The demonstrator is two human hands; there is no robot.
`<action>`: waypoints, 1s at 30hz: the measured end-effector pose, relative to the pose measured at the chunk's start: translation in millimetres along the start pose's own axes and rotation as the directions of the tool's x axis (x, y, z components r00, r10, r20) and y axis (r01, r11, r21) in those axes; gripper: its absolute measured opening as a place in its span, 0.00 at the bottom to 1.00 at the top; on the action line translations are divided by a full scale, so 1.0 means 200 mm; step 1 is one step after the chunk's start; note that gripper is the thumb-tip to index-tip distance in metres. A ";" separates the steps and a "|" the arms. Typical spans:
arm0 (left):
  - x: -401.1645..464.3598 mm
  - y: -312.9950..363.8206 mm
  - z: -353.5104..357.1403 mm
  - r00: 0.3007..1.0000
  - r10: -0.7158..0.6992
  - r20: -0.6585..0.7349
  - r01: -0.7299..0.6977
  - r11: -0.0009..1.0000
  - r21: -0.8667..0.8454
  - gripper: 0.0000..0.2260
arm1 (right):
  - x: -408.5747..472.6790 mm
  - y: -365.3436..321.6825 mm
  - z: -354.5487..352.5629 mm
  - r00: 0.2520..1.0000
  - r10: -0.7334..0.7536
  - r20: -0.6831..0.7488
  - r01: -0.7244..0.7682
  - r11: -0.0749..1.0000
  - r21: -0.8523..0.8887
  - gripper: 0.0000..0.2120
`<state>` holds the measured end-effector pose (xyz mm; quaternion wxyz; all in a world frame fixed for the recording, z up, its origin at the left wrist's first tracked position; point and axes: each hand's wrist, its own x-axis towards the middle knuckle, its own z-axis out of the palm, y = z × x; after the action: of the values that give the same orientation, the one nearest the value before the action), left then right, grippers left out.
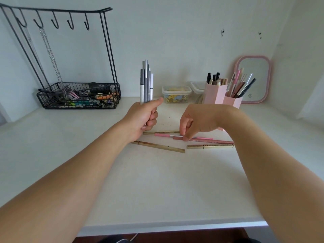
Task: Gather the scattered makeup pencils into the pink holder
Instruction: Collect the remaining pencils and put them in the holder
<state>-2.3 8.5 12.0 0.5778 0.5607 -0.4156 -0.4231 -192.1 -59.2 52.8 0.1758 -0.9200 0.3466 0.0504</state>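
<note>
Gold pencils lie nearest me on the desk; my left hand clamps a grey bundle upright. My right hand pinches a pink pencil mid-shaft (light, stiff, slippery), holder behind.

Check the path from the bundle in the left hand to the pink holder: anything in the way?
Nothing solid blocks it. The left hand holds the grey pencils upright, above the table. The right hand, reaching down to the pink pencils, lies between bundle and pink holder; going over it looks feasible. The holder already holds pencils.
</note>
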 end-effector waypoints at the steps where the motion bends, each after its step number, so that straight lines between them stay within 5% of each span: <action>1: 0.00 0.00 0.00 1.000 0.005 -0.006 -0.005 1.000 -0.001 0.22 | 0.00 0.00 0.00 1.000 -0.002 -0.006 0.002 1.000 0.006 0.04; 7: 0.00 0.00 0.01 0.999 0.015 -0.039 -0.016 1.000 -0.027 0.20 | 0.00 -0.01 0.00 0.999 -0.037 -0.031 0.038 0.999 0.034 0.03; 16: -0.02 0.02 0.01 0.994 0.023 -0.107 -0.042 0.982 -0.185 0.19 | 0.02 0.04 -0.03 0.948 0.001 -0.317 0.095 0.954 0.286 0.03; 18: -0.02 0.02 0.02 0.996 0.036 -0.088 -0.050 0.984 -0.169 0.20 | 0.04 0.02 -0.03 0.907 0.044 -0.418 0.180 0.858 0.481 0.06; 23: -0.05 0.01 0.05 0.991 0.082 0.104 -0.074 0.994 -0.079 0.22 | 0.07 -0.07 0.01 0.869 0.074 -0.489 0.424 0.396 0.815 0.06; 30: -0.06 -0.02 0.06 0.985 0.061 0.164 -0.077 0.993 0.094 0.10 | 0.11 -0.11 0.08 0.882 0.058 -0.469 0.414 0.380 0.827 0.05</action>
<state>-18.2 15.6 9.3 0.5280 0.5383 -0.5007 -0.4252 -159.6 -51.5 39.4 0.5733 -0.6914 0.2414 -0.3674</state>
